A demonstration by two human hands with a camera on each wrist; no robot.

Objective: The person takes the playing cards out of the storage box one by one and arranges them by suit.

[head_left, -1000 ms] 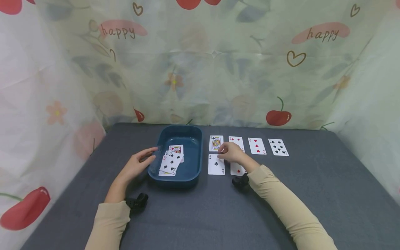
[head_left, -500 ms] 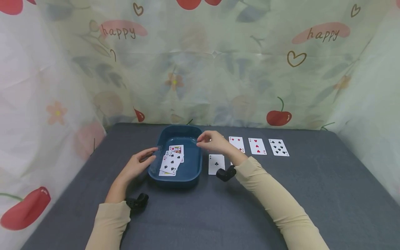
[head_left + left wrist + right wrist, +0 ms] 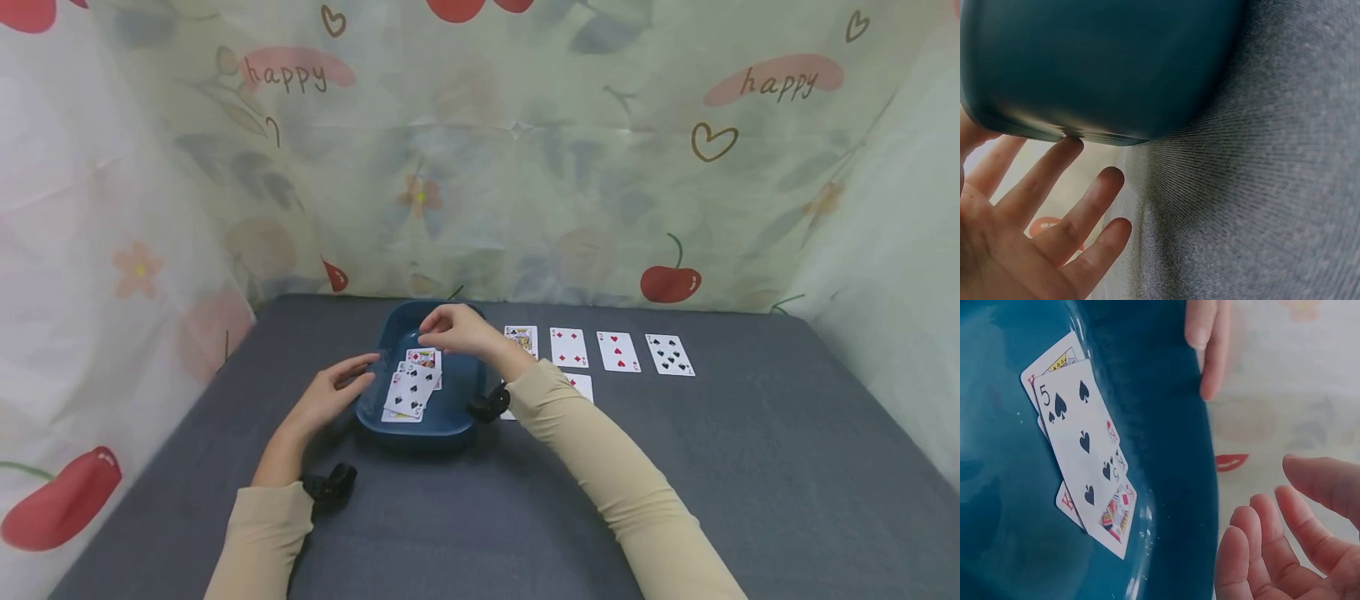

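Observation:
A dark blue-green basin [image 3: 457, 417] stands left of centre on the grey cloth. Inside lie overlapping playing cards, the five of spades [image 3: 1082, 434] on top and red king cards [image 3: 1121, 515] showing beneath it. My right hand [image 3: 463, 331] hangs over the basin's far right part; its fingers are loosely bent, and nothing shows between fingers and thumb in the right wrist view. With fingers spread, my left hand [image 3: 322, 404] is at the basin's left side. In the left wrist view, a fingertip [image 3: 1072, 145] is right at the basin's rim.
Right of the basin, a row holds a king card [image 3: 522, 340], four of diamonds [image 3: 568, 347], three of hearts [image 3: 618, 352] and a spades card [image 3: 670, 355]. A diamonds card [image 3: 581, 386] lies nearer, partly hidden by my right sleeve [image 3: 600, 475]. A patterned curtain [image 3: 517, 167] surrounds the table.
My right hand has moved left from the cards on the cloth, past the king card, to over the basin. The left hand and the cards in the basin have stayed put.

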